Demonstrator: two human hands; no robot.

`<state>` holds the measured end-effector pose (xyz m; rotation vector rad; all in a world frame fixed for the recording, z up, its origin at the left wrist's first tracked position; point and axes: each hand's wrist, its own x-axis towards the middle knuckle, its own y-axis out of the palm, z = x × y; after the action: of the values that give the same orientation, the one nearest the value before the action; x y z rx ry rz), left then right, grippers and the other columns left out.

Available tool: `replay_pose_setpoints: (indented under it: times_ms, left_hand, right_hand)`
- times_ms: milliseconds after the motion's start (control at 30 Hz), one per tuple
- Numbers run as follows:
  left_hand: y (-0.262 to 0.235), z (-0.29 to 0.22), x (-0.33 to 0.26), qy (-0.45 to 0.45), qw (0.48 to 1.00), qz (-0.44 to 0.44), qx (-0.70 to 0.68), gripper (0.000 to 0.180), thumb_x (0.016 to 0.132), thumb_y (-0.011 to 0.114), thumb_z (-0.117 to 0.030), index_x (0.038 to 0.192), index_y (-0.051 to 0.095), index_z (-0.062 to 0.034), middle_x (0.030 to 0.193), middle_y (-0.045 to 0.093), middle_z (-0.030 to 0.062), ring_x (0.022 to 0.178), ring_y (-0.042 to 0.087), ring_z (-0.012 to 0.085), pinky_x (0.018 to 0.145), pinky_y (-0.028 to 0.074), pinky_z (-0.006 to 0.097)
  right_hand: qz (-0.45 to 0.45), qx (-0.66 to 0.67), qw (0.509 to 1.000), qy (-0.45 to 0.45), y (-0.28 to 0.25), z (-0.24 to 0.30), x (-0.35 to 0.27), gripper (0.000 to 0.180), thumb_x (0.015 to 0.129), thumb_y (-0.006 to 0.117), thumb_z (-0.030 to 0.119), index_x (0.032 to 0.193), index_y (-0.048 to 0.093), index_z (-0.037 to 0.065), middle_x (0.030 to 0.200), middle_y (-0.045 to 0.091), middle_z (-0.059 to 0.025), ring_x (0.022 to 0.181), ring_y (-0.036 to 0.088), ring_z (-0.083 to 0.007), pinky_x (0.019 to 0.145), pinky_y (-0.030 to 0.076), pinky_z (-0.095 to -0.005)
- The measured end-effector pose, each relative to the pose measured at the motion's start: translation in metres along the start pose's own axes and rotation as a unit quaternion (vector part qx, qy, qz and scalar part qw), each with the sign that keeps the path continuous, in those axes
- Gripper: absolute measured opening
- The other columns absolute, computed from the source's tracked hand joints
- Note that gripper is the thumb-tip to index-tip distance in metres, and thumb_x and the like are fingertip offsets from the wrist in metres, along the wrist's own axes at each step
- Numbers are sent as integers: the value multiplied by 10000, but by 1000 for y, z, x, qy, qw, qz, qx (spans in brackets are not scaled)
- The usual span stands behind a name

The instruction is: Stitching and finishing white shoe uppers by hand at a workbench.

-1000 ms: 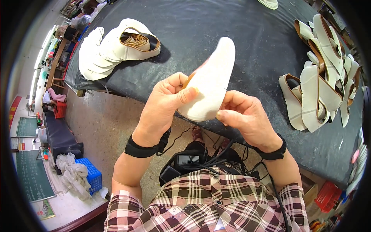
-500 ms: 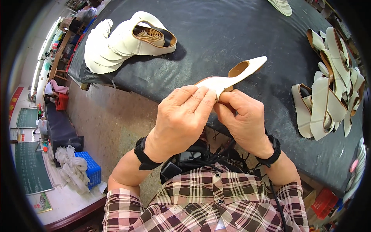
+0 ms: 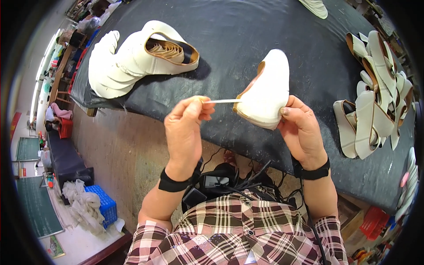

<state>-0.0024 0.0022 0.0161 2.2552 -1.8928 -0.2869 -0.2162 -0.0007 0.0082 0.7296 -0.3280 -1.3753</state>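
Observation:
A white shoe upper [image 3: 269, 88] with a tan lining is held up over the near edge of the black-covered table [image 3: 221, 57]. My right hand [image 3: 302, 128] pinches its lower right edge between thumb and fingers. From the upper's left side a thin white strip [image 3: 225, 101] runs straight out to the left. My left hand [image 3: 187, 128] grips the strip's far end between thumb and fingertips. Whether the strip is joined to the upper or only touches it, I cannot tell.
Nested white shoe uppers [image 3: 128, 62] lie in a row at the table's left. More white uppers [image 3: 371, 101] are heaped at the right, and another stack [image 3: 314, 6] shows at the far edge. A blue crate [image 3: 101, 204] and white cloth [image 3: 81, 205] stand at the lower left.
The upper has been turned from lying sideways to toe-up, its white outer face showing. My left hand has moved left, away from it, and the strip now stretches between them.

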Motion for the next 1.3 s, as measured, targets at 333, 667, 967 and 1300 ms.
replay_pose_setpoints:
  times_ms: [333,667,967,1300]
  left_hand:
    - [22,11,-8,-53,989,71,-118,417,847,635,-313,1132,531,-27,1093,569,97,972,524,148,893,408,306]
    - [56,-2,1,22,941,313,127,500,779,723,-248,1187,542,-24,1086,605,62,966,564,134,830,442,256]
    - [78,-16,-14,-84,966,242,-19,194,889,538,-126,1056,546,-29,919,629,33,821,591,87,724,474,221]
    - [84,-23,-26,-130,956,258,-46,291,881,563,-137,1134,489,-14,1013,606,67,900,590,117,798,474,246]
  right_hand:
    - [-5,100,995,25,-4,13,-2,290,868,399,141,1096,500,-7,1030,581,-84,935,566,-149,858,445,-310]
    - [-9,181,980,83,-5,27,-14,249,877,423,134,1082,505,19,991,590,-82,869,569,-147,814,462,-320]
    - [-8,-458,819,-347,-19,50,-58,110,763,661,-3,855,601,5,756,606,-49,623,566,-94,570,468,-229]
    - [92,-527,735,-416,-24,49,-53,107,742,669,14,803,581,12,733,597,-88,633,598,-216,539,486,-286]
